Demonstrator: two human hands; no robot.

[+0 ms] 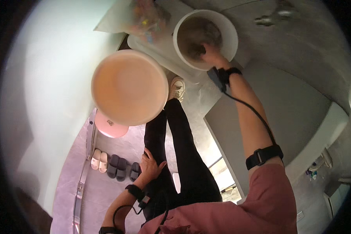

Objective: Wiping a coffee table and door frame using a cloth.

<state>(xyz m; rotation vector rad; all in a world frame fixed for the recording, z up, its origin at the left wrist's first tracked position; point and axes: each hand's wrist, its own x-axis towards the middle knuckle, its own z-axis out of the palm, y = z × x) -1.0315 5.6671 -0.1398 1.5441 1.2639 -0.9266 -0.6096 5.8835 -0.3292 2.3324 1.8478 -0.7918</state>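
Observation:
My right hand [215, 55] reaches into a white round bucket [234, 39] that holds murky liquid and dark material. Its fingertips meet a dark, blurred lump; whether they grip it cannot be told. My left hand [151, 167] rests on the thigh of my black trousers [190, 152], with thumb and fingers spread and nothing held. Nearer the left side, a large pale round basin or tub [130, 87] covers part of my left leg; its inside looks orange-beige. Beneath its lower edge shows a pink round object [112, 127].
Behind the basin lies a clear plastic bag with coloured contents [146, 22]. A metal faucet [273, 18] is on the wall at the upper right. A large grey panel [269, 117] stands right of my legs. Several slippers [117, 167] line the floor at the lower left, beside a metal door track [81, 187].

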